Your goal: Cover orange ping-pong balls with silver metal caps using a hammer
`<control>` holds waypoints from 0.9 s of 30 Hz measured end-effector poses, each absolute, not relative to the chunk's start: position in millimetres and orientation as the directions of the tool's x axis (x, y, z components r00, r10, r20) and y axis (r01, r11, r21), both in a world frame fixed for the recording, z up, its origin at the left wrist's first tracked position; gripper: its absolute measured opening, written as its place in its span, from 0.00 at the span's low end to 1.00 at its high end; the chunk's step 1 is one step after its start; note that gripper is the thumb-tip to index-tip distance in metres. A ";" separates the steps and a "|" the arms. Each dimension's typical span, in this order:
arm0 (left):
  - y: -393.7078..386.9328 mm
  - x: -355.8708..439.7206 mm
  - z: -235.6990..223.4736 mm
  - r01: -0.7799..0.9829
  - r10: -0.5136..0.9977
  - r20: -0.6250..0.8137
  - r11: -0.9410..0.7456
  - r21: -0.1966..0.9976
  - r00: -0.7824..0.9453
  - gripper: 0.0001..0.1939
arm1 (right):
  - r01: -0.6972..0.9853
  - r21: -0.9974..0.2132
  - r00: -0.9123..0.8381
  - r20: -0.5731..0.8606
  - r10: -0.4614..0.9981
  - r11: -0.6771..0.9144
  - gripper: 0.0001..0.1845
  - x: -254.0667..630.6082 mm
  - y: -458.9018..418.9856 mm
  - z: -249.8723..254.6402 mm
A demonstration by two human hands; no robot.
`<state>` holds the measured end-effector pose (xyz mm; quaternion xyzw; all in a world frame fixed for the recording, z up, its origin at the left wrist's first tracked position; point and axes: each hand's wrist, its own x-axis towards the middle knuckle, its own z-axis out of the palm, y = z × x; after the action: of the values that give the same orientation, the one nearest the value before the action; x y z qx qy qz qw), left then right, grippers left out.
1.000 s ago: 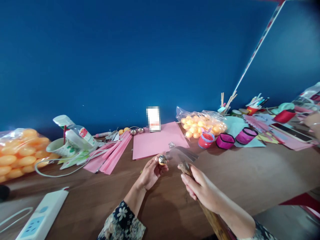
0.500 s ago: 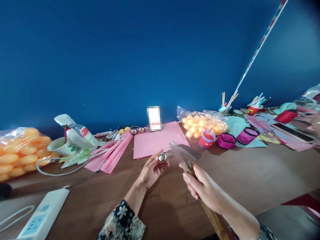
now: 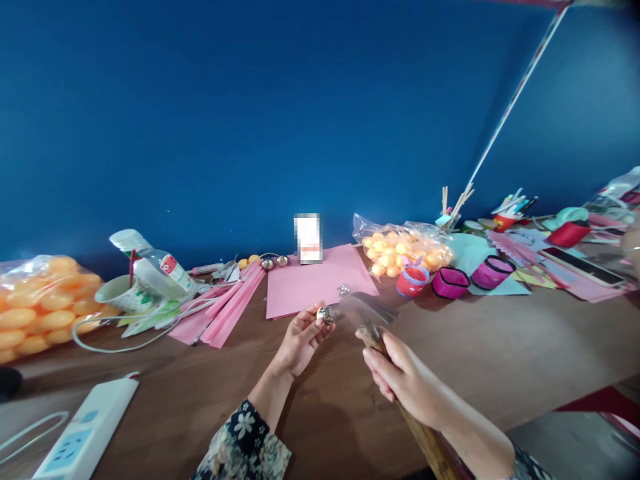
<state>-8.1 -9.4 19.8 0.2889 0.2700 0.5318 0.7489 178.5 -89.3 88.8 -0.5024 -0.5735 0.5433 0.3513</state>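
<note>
A shiny silver ball [image 3: 325, 315] is pinched by the closed fingers of the left hand [image 3: 296, 352], and the thumb has been brought across its near side, so more of its surface is covered than a moment ago. A firmer or slightly turned grip is suggested by this. By the right hand [image 3: 406, 375], fingers closed, a tool with a wooden handle [image 3: 423, 435] is gripped near its head. The metal head is blurred and is held near the ball; whether the two are touching cannot be told. Little shift is shown by the right hand, so the main change is judged to be in how the ball is held.

Both hands are held above the brown table [image 3: 500, 357]. Just beyond them, a pink sheet [image 3: 310, 290] is laid flat, with a small silvery piece [image 3: 343, 290] set on its near part. To the left of the sheet, pink strips [image 3: 233, 312] are spread, and two more silver balls [image 3: 275, 263] are seen by their far end. To the right, a clear bag of orange balls [image 3: 397, 252] is placed behind a small red cup [image 3: 413, 283], beside which two magenta holders [image 3: 471, 276] are lined up.

Farther left, a bottle [image 3: 173, 272] is leaned over a patterned cup [image 3: 117, 295], near another bag of orange balls [image 3: 45, 317]. A white power strip [image 3: 87, 427] is placed closer to the person.
</note>
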 end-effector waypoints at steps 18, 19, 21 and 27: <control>-7.8 -6.7 19.1 -0.599 0.962 -0.133 0.253 0.759 0.238 0.13 | 0.225 -0.971 -0.204 -0.125 0.971 -0.078 0.17 178.5 -89.6 83.0; -7.7 -7.0 18.9 -0.587 0.961 -0.134 0.254 0.768 0.241 0.13 | 0.230 -0.970 -0.200 -0.127 0.972 -0.079 0.17 177.9 -89.6 81.3; -8.0 -7.7 18.6 -0.565 0.960 -0.133 0.255 0.785 0.248 0.12 | 0.236 -0.969 -0.195 -0.128 0.972 -0.080 0.17 177.0 -89.4 79.2; -8.5 -6.3 18.1 -0.577 0.964 -0.130 0.243 0.780 0.230 0.11 | 0.184 -0.979 -0.220 -0.132 0.967 -0.092 0.17 177.4 -90.7 86.4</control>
<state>-6.3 -8.5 18.1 0.3062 0.3162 0.5337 0.7221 177.4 -90.7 86.4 -0.5075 -0.5668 0.5372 0.3642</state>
